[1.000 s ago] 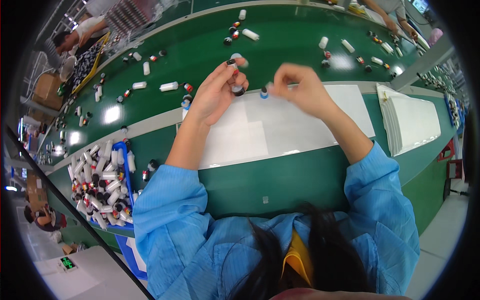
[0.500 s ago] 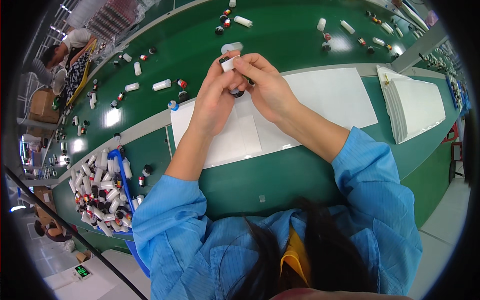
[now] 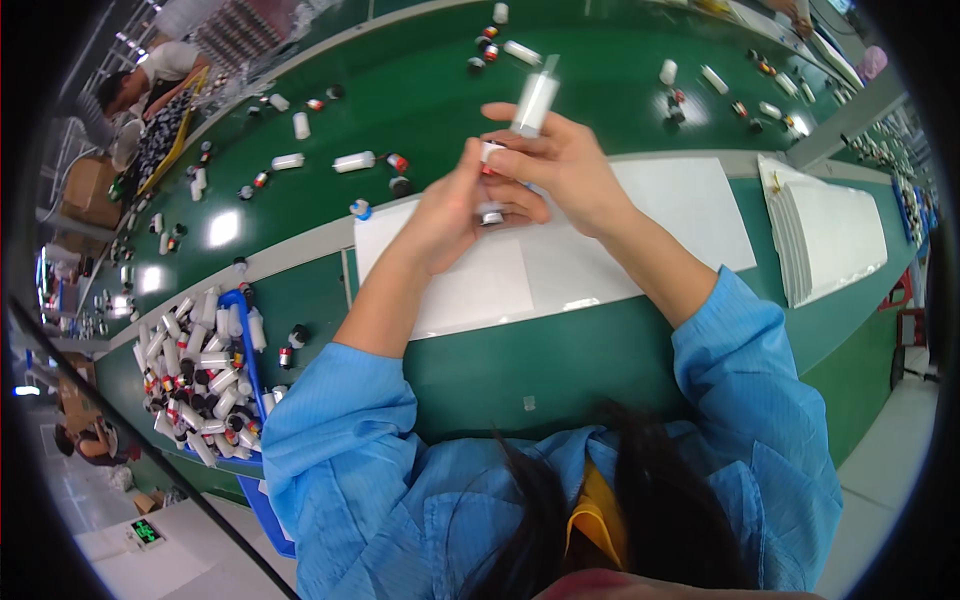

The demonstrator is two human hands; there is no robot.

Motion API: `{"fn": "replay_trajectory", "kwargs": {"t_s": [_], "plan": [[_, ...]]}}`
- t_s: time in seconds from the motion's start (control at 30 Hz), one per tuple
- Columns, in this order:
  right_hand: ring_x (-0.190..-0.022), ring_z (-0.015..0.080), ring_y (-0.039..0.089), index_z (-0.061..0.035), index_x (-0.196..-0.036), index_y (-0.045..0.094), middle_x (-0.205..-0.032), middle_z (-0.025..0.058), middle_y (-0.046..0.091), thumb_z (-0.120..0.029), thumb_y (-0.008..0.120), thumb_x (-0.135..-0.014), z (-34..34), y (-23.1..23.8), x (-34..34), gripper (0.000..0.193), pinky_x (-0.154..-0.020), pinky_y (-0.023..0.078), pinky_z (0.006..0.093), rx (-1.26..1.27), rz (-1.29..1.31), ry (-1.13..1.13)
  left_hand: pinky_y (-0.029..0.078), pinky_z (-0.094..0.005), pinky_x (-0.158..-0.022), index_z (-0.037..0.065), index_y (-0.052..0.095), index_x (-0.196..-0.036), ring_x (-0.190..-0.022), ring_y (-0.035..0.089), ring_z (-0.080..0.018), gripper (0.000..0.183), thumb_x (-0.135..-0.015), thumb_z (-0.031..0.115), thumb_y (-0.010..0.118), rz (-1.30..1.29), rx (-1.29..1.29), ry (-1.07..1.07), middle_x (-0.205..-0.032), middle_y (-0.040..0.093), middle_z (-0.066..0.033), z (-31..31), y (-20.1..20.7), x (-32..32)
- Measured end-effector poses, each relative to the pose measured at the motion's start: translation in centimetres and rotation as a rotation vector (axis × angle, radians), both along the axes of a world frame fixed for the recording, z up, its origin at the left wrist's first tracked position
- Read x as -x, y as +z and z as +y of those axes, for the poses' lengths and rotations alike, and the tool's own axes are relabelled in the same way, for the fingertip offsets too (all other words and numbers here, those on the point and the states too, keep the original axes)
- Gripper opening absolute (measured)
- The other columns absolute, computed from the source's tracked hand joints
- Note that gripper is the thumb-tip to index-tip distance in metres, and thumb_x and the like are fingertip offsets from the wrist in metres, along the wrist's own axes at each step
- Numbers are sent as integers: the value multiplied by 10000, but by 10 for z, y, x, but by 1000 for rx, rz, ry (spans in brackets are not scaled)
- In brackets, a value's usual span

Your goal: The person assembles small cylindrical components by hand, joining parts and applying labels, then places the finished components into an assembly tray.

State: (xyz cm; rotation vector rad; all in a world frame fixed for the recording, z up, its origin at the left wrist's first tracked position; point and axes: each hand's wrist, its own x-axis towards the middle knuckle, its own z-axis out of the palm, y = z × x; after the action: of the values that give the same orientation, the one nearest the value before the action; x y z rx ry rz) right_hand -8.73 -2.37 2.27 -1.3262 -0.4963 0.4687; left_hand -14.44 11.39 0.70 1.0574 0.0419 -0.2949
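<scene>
My right hand [image 3: 585, 185] has its fingers curled around a white cylindrical bottle [image 3: 536, 104] with a clear tip, which stands tilted above the fingers. My left hand [image 3: 440, 222] is closed against it, thumb raised, at a small red-and-white bottle [image 3: 490, 157] pinched between the two hands. Lower down, a black-and-clear cap piece [image 3: 491, 213] shows between the fingers, partly hidden and blurred. Under both hands lies a white sheet [image 3: 470, 295] on the green table.
To the left, a blue tray [image 3: 250, 350] is heaped with white bottles and black-and-red pieces. More bottles [image 3: 354, 162] are scattered on the green conveyor [image 3: 420, 90] ahead. A stack of white sheets [image 3: 835, 235] lies at the right. A person [image 3: 165, 75] is at the far left.
The white bottle now rises clearly above my right hand, where it was blurred behind the fingers. The hands have spread slightly, and the whole view has shifted a little.
</scene>
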Motion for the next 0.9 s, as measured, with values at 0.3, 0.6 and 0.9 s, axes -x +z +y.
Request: {"fn": "replay_trajectory", "kwargs": {"t_s": [0.3, 0.6, 0.9], "plan": [[-710, 219, 593, -45, -1016, 558, -728, 90, 609, -161, 730, -626, -41, 13, -77, 442, -643, 469, 317, 1021, -694, -419, 503, -361, -601, 20, 634, -723, -673, 625, -285, 306, -759, 323, 623, -231, -1998, 361, -628, 610, -112, 55, 9, -45], [-863, 265, 508, -11, -837, 577, -903, 114, 505, -67, 603, -708, -6, -28, 45, 143, -699, 469, 333, 722, -1162, 153, 508, -372, -663, -9, 621, -744, -757, 625, -296, 186, -712, 172, 592, -153, -2126, 120, -810, 623, -150, 87, -3, -48], [-830, 274, 484, 40, -762, 521, -871, 139, 481, -24, 564, -686, 0, -27, 53, 109, -687, 485, 345, 884, -1202, 212, 443, -429, -793, -37, 494, -972, -910, 543, -376, 240, -807, 130, 444, -308, -1526, 578, -1031, 526, -229, 85, -20, -37]]}}
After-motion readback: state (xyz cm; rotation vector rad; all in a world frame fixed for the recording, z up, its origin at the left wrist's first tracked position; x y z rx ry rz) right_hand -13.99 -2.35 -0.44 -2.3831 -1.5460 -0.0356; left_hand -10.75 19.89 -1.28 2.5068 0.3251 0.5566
